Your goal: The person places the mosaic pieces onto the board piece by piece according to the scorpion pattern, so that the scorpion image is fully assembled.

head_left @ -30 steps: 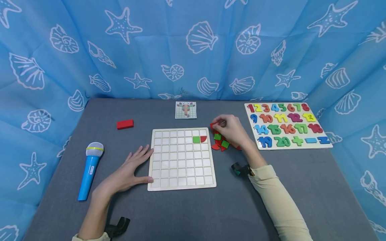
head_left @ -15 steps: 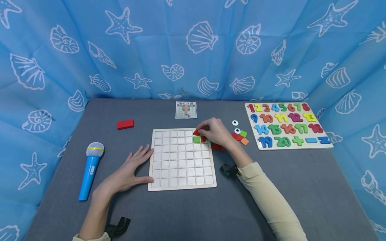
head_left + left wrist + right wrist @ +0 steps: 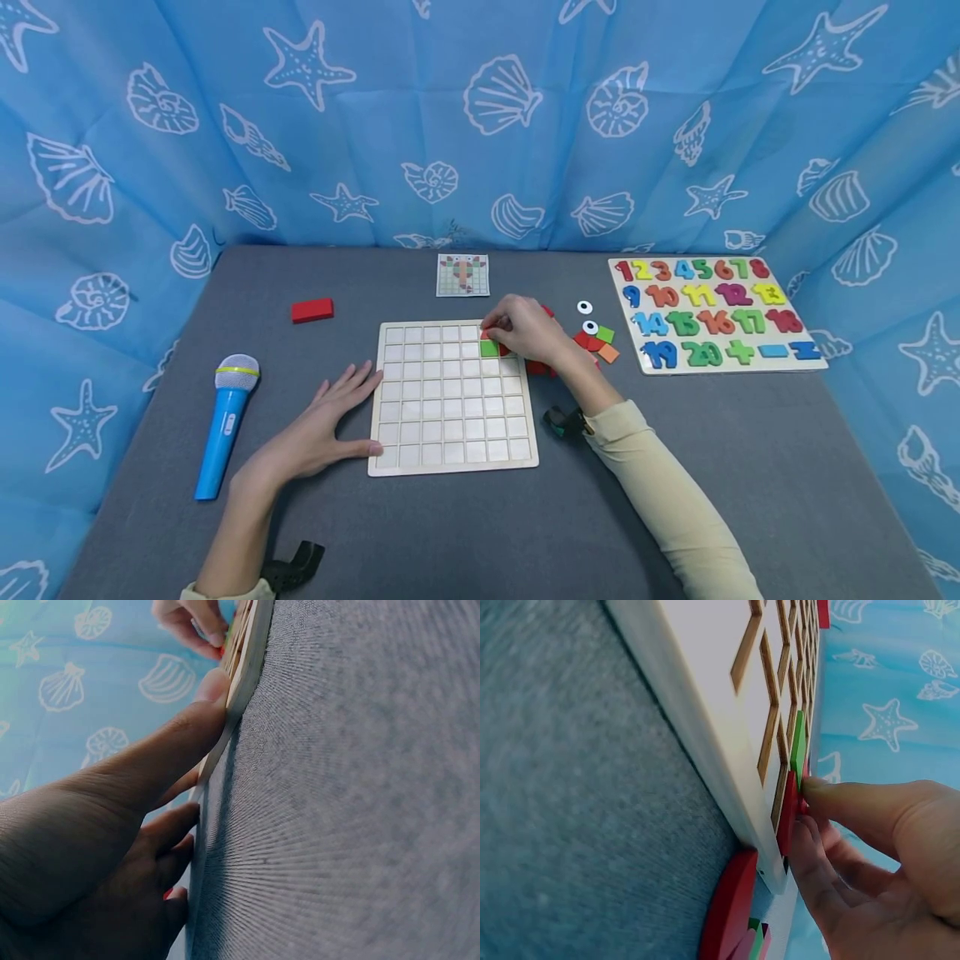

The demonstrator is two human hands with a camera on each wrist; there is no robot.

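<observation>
A wooden grid board (image 3: 420, 400) lies flat on the table. My left hand (image 3: 326, 425) rests at its left edge, fingers spread and thumb touching the near-left corner. At the board's upper right, my right hand (image 3: 528, 329) pinches a small red tile (image 3: 485, 335) over a top-row cell. Just below that tile, a green square tile (image 3: 489, 348) sits in a cell. A red tile (image 3: 787, 814) beside the green one shows in the right wrist view. Loose red tiles (image 3: 538, 367) lie right of the board, partly hidden by my right hand.
Two white eye discs (image 3: 585, 307) and an orange tile (image 3: 608, 354) lie farther right. Behind the board is a pattern card (image 3: 462, 275). A number puzzle (image 3: 716, 312) occupies the right, a red block (image 3: 312, 311) and a toy microphone (image 3: 227, 425) the left.
My right hand has moved left from the loose tiles to the board's top-right area with a red tile, uncovering the eye discs and orange tile. My left hand stays put.
</observation>
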